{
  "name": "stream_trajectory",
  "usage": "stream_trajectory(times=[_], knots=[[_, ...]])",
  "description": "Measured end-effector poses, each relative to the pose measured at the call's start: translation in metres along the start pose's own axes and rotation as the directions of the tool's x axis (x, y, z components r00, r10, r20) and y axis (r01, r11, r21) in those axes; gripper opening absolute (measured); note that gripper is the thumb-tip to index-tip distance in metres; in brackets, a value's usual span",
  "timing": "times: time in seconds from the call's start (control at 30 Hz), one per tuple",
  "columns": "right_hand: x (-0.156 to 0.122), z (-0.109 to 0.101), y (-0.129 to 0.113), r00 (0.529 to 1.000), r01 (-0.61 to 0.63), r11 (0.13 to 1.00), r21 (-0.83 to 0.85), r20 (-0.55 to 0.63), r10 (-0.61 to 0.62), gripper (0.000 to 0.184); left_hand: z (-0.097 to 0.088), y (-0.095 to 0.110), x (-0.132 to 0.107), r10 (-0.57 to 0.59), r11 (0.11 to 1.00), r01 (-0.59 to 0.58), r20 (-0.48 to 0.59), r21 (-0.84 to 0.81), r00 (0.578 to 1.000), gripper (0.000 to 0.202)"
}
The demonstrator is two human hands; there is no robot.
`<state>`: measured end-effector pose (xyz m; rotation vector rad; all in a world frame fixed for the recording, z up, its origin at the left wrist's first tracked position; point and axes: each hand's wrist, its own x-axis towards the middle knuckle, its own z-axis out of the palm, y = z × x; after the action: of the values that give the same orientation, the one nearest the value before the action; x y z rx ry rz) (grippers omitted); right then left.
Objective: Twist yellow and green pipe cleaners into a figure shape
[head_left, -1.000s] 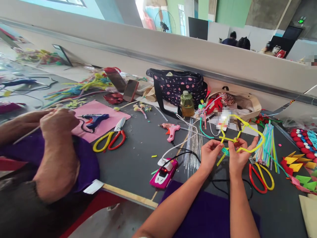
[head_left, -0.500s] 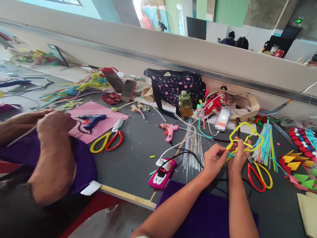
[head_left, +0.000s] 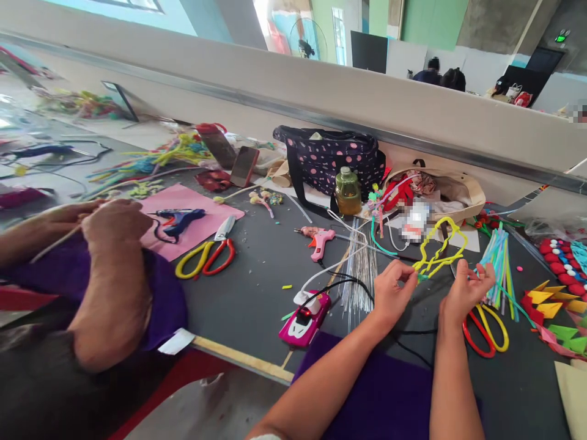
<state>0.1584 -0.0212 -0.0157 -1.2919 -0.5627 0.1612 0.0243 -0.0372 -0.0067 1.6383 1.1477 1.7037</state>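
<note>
My left hand (head_left: pixel 392 288) pinches the lower end of a yellow pipe-cleaner shape (head_left: pixel 439 247), which stands up from my fingers as a looped, zigzag outline. My right hand (head_left: pixel 466 288) has its fingers spread just to the right of the shape and holds nothing. It hovers over red-and-yellow scissors (head_left: pixel 487 327), close to a bundle of pastel pipe cleaners (head_left: pixel 499 266). Both hands are above a dark grey table (head_left: pixel 257 269).
At the left, another person's hands (head_left: pixel 107 223) work a thin stick over purple cloth. On the table lie a pink glue gun (head_left: pixel 317 239), a pink power strip (head_left: pixel 305 318), silver wires (head_left: pixel 360 269), another pair of scissors (head_left: pixel 206 256), a blue glue gun (head_left: pixel 178 218), a dotted bag (head_left: pixel 330 159), a bottle (head_left: pixel 347 192) and paper shapes (head_left: pixel 557 305).
My right hand has let go of the yellow pipe-cleaner shape and moved right with its fingers spread. The shape, earlier held by both hands, now stands more upright in my left hand alone.
</note>
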Motion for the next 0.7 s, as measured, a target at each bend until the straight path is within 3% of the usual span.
stream_trajectory(times=[0.07,0.13,0.2,0.27,0.37,0.47,0.57,0.7], knots=[[-0.003,-0.001,-0.009,0.991,0.126,0.991,0.035,-0.049,-0.124,0.052,0.000,-0.001,0.001,0.026,0.999,-0.026,-0.012,0.027,1.000,0.012],[-0.006,-0.001,-0.016,0.986,0.166,0.985,0.041,-0.032,-0.165,0.036,-0.001,-0.001,0.001,0.017,0.999,-0.016,-0.022,0.028,1.000,0.013],[-0.007,-0.002,-0.019,0.993,0.116,0.991,0.071,-0.021,-0.115,0.026,-0.001,-0.002,0.002,-0.056,0.998,0.055,-0.045,-0.017,0.997,0.013],[-0.004,-0.003,-0.018,1.000,0.003,0.987,0.158,-0.013,-0.001,0.023,-0.001,-0.004,0.005,-0.200,0.973,0.190,-0.069,-0.131,0.977,0.012],[0.004,-0.004,-0.013,0.983,-0.181,0.945,0.272,0.061,0.171,0.023,-0.001,-0.008,0.011,-0.445,0.833,0.396,-0.042,-0.387,0.895,0.018],[0.005,-0.001,-0.008,0.946,-0.295,0.926,0.234,0.205,0.250,0.031,-0.002,-0.011,0.016,-0.556,0.693,0.476,0.017,-0.541,0.831,0.026],[-0.003,0.005,-0.006,0.913,-0.303,0.937,0.176,0.337,0.232,0.036,-0.003,-0.010,0.019,-0.605,0.603,0.527,0.087,-0.598,0.791,0.030],[-0.012,0.008,-0.001,0.921,-0.195,0.973,0.127,0.365,0.138,0.034,-0.002,-0.008,0.019,-0.629,0.518,0.570,0.167,-0.638,0.759,0.031]])
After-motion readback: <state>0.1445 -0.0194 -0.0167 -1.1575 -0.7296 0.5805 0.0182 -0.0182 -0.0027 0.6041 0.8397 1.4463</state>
